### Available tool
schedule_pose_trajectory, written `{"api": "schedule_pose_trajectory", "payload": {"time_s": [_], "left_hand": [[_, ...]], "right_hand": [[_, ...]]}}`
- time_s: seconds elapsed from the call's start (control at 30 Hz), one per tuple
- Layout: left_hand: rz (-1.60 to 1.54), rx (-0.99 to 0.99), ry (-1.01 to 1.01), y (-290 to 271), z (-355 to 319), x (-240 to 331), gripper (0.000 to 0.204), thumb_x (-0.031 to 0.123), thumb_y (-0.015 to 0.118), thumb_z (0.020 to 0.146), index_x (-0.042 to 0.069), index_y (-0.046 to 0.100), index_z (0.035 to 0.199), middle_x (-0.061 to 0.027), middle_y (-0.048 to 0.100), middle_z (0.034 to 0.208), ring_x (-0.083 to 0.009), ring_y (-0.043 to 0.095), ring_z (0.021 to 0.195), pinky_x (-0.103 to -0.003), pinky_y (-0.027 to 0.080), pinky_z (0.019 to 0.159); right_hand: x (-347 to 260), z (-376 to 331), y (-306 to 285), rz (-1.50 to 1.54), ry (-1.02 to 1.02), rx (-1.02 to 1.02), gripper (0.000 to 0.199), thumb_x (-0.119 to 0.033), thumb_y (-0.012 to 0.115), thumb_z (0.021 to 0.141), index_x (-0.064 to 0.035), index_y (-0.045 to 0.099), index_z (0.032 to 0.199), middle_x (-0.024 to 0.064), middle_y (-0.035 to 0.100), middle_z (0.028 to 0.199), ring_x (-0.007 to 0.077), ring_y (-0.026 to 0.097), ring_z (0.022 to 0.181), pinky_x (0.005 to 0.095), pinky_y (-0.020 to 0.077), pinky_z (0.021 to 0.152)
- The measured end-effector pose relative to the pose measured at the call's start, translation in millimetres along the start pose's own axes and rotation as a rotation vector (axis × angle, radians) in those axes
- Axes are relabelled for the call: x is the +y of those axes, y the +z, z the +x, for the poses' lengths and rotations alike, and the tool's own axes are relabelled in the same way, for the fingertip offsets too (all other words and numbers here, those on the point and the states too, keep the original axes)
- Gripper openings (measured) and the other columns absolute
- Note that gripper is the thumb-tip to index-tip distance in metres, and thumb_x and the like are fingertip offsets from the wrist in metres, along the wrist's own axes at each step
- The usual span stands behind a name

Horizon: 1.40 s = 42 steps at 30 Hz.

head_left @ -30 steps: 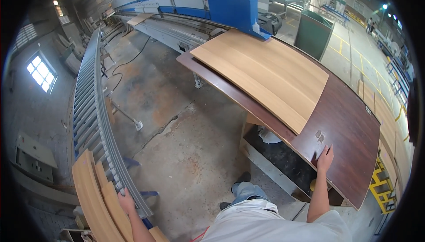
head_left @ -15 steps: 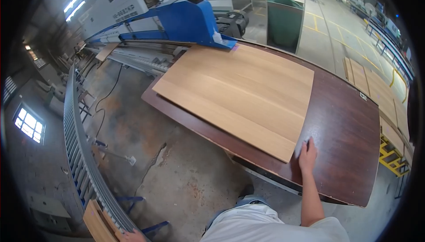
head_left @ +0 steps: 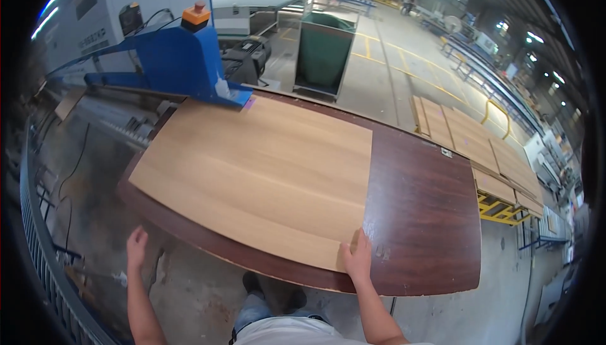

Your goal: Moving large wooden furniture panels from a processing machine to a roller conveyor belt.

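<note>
A large light wood-grain panel [head_left: 265,174] lies flat on a dark reddish-brown tabletop [head_left: 423,219]. At its near right corner, my right hand [head_left: 357,258] grips the edge, the thumb over the top face and the other fingers along the side. My left hand [head_left: 136,245] hangs in the air beyond the table's near left edge, empty, with its fingers loosely bent and apart. The panel's far left corner lies by the foot of a blue machine housing [head_left: 180,61].
An orange box with a red button [head_left: 196,15] tops the blue housing. Behind the table stands a green-lined bin [head_left: 324,54]. Light wood boards [head_left: 476,136] lie on a yellow frame [head_left: 502,209] at right. A roller conveyor [head_left: 47,269] curves along the left.
My view has swung right. My left hand has left the boards beside the roller conveyor and come up toward the table. My right hand has moved from the tabletop onto the panel's corner.
</note>
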<state>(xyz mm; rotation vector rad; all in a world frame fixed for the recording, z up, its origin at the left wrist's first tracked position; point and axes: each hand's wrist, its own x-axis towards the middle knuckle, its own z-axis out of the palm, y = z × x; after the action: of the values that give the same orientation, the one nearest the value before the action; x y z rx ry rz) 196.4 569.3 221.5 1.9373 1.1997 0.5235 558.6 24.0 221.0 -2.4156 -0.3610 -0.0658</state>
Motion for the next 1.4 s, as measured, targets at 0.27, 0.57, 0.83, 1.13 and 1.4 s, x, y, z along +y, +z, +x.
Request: {"api": "schedule_pose_trajectory", "payload": {"time_s": [0.27, 0.57, 0.83, 1.13, 1.4], "left_hand": [[0.495, -0.020, 0.119, -3.0, 216.0, 46.5, 0.049, 0.027, 0.063, 0.087, -0.006, 0.054, 0.122, -0.0279, 0.060, 0.117, -0.0392, 0.058, 0.112, -0.042, 0.045, 0.095], [0.055, -0.228, -0.032, 17.7, 320.7, 32.7, 0.077, 0.063, 0.042, 0.090, -0.008, 0.063, 0.108, -0.0319, 0.061, 0.110, -0.0452, 0.055, 0.111, -0.050, 0.043, 0.094], [0.110, -0.091, -0.192, 0.0, 197.0, 5.4, 0.067, 0.051, 0.052, 0.093, -0.013, 0.061, 0.107, -0.0297, 0.064, 0.104, -0.0362, 0.062, 0.100, -0.041, 0.045, 0.087], [0.347, 0.188, -0.306, -45.3, 3.9, 43.7, 0.067, 0.057, 0.051, 0.090, -0.009, 0.066, 0.092, -0.0275, 0.066, 0.089, -0.0388, 0.064, 0.087, -0.044, 0.046, 0.081], [0.508, 0.351, -0.457, -60.4, -159.7, 131.6, 0.064, 0.057, 0.051, 0.088, -0.005, 0.068, 0.088, -0.0266, 0.065, 0.087, -0.0413, 0.063, 0.087, -0.045, 0.047, 0.077]], "right_hand": [[-48.1, -18.3, 13.3, 0.015, 0.331, 0.137, 0.064, -0.023, 0.064, 0.084, 0.0043, 0.040, 0.137, 0.0267, 0.049, 0.132, 0.0399, 0.047, 0.123, 0.0428, 0.0368, 0.105], [-71.7, -4.5, 26.7, -0.164, 0.461, 0.182, 0.067, -0.031, 0.065, 0.083, 0.0013, 0.041, 0.137, 0.0262, 0.050, 0.127, 0.0399, 0.049, 0.119, 0.0438, 0.0418, 0.099], [-33.0, 12.2, -26.1, -0.217, 0.565, 0.171, 0.062, -0.046, 0.058, 0.089, 0.0044, 0.053, 0.125, 0.0311, 0.058, 0.116, 0.0432, 0.055, 0.111, 0.0457, 0.0447, 0.093], [58.3, 68.8, -106.2, 0.121, 0.840, -0.356, 0.076, -0.063, 0.040, 0.092, 0.0083, 0.066, 0.099, 0.0226, 0.067, 0.095, 0.0336, 0.066, 0.091, 0.0446, 0.0547, 0.066], [166.8, 124.4, -83.9, 0.091, 0.395, -0.165, 0.069, -0.054, 0.045, 0.094, 0.0119, 0.064, 0.105, 0.0234, 0.068, 0.094, 0.0316, 0.065, 0.092, 0.0387, 0.0487, 0.082]]}}
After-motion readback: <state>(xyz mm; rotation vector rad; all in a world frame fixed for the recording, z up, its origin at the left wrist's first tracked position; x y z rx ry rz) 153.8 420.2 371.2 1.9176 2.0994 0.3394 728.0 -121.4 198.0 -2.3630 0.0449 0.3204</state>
